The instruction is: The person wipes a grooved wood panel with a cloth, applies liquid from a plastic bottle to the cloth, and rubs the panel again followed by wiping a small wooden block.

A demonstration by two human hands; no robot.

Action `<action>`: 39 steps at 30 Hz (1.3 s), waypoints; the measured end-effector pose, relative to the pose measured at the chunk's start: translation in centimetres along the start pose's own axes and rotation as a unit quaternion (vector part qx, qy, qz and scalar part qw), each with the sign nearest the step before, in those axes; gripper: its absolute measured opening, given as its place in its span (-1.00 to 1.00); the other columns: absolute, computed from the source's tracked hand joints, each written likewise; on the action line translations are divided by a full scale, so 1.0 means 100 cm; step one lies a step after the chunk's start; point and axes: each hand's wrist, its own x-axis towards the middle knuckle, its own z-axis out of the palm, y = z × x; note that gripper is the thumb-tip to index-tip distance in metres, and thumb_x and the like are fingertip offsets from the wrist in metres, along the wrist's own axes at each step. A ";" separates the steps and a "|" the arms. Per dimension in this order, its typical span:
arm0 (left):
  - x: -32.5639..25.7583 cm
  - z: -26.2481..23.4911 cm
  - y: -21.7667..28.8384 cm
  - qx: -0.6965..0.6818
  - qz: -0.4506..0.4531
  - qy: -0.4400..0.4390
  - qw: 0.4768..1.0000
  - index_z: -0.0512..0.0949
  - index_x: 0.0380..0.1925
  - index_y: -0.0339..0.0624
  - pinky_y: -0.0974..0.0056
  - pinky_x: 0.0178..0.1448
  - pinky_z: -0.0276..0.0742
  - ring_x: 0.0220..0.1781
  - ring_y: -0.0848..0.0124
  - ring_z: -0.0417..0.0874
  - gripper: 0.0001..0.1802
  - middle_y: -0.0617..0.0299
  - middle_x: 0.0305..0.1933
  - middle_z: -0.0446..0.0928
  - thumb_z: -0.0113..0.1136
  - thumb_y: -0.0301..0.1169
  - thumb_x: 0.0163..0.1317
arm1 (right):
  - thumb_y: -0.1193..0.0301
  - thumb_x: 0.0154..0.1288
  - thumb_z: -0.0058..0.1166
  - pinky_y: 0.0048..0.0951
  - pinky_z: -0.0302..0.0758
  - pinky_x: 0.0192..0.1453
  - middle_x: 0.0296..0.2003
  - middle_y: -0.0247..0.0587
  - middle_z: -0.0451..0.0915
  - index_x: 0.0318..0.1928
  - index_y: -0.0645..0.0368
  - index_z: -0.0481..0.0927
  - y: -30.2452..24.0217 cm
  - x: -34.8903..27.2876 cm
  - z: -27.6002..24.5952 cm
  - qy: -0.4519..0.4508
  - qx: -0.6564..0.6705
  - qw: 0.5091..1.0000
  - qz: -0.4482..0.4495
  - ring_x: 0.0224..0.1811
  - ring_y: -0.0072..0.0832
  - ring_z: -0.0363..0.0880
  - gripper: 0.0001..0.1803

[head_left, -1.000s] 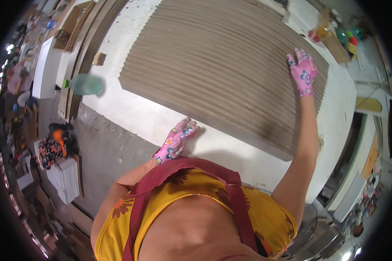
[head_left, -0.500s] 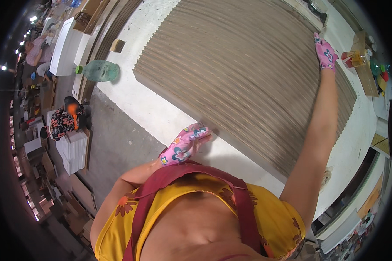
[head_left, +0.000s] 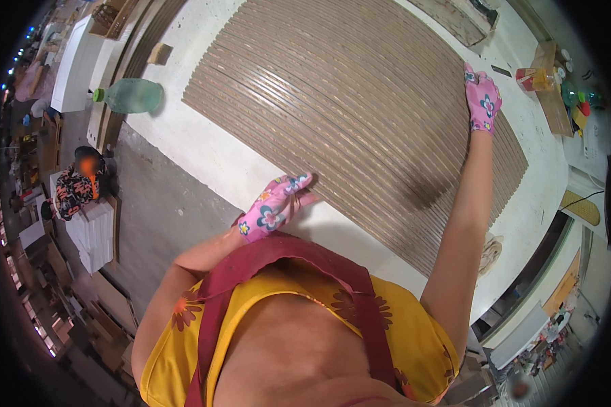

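Note:
A broad row of long brown-grey strips (head_left: 319, 102) lies side by side on a white tabletop, with jagged ends and glossy patches. My left hand (head_left: 276, 207), in a pink flowered glove, rests against the near edge of the row. Its fingers are stretched out together and the thumb stands apart. Over the far edge, at the right, my right hand (head_left: 484, 102) in a matching glove has its fingers bent onto the outermost strips. One finger of it points further forward. The underside of the right hand is hidden.
A green bottle (head_left: 134, 95) lies on its side to the left, near a small tan block (head_left: 159, 53). Past the far edge sits a marbled slab (head_left: 455, 17). Jars of amber liquid (head_left: 538, 79) stand at right beside a crumpled cloth (head_left: 490, 254). A person (head_left: 81, 183) works at far left.
The strips' near side face shows less, and lighter lines and shine appear across the row. My right hand's fingers are more bent. The whole view has shifted a little.

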 end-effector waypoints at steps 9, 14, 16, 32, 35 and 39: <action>0.007 0.004 -0.001 0.065 0.027 0.025 0.997 0.31 0.06 -0.61 0.32 0.09 0.58 -0.08 0.33 0.64 -0.24 -0.04 -0.07 0.52 0.28 -0.06 0.20 | -0.29 0.29 -0.37 -0.17 0.25 0.32 0.14 -0.10 0.53 0.16 -0.09 0.53 -0.001 0.005 0.006 -0.015 0.023 1.000 0.004 0.23 -0.11 0.43 -0.27; 0.013 -0.033 -0.027 0.150 0.057 0.060 0.985 0.20 0.07 -0.68 0.39 0.01 0.54 -0.11 0.35 0.64 0.06 -0.01 -0.09 0.49 0.38 0.16 0.00 | -0.28 0.29 -0.37 -0.21 0.20 0.36 0.21 -0.12 0.47 0.24 0.01 0.46 -0.009 0.008 0.007 -0.033 0.047 0.998 0.005 0.29 -0.13 0.37 -0.21; 0.015 -0.050 -0.035 0.154 0.057 0.048 0.985 0.30 -0.16 -0.55 0.39 -0.07 0.58 -0.17 0.41 0.64 -0.22 0.07 -0.17 0.52 0.41 0.01 0.06 | -0.27 0.30 -0.36 -0.22 0.20 0.36 0.19 -0.10 0.48 0.23 0.01 0.47 -0.008 0.008 0.005 -0.040 0.034 0.998 0.024 0.28 -0.12 0.38 -0.23; 0.023 -0.083 -0.063 0.099 0.052 -0.011 0.994 0.32 -0.71 -0.10 0.47 -0.33 0.51 -0.57 0.71 0.34 -0.54 0.43 -0.67 0.32 0.30 -0.19 0.23 | -0.30 0.28 -0.39 -0.20 0.24 0.32 0.16 -0.07 0.50 0.21 0.05 0.48 0.029 0.038 0.039 -0.023 0.076 0.997 -0.005 0.23 -0.07 0.41 -0.18; 0.018 -0.067 -0.059 0.069 0.091 0.045 0.992 0.29 -0.84 -0.05 0.45 -0.42 0.46 -0.62 0.70 0.29 -0.45 0.47 -0.73 0.22 0.28 -0.19 0.24 | -0.30 0.29 -0.38 -0.21 0.23 0.33 0.16 -0.07 0.51 0.21 0.08 0.48 0.024 0.036 0.039 -0.023 0.091 0.996 -0.009 0.24 -0.08 0.41 -0.18; 0.019 -0.073 -0.056 0.087 0.080 0.010 0.993 0.29 -0.78 -0.09 0.46 -0.39 0.49 -0.57 0.69 0.36 -0.50 0.42 -0.67 0.32 0.31 -0.23 0.23 | -0.18 0.36 -0.30 -0.33 0.19 0.37 0.21 -0.07 0.47 0.25 0.17 0.43 0.013 0.029 0.027 -0.059 0.091 0.994 0.007 0.29 -0.17 0.37 -0.25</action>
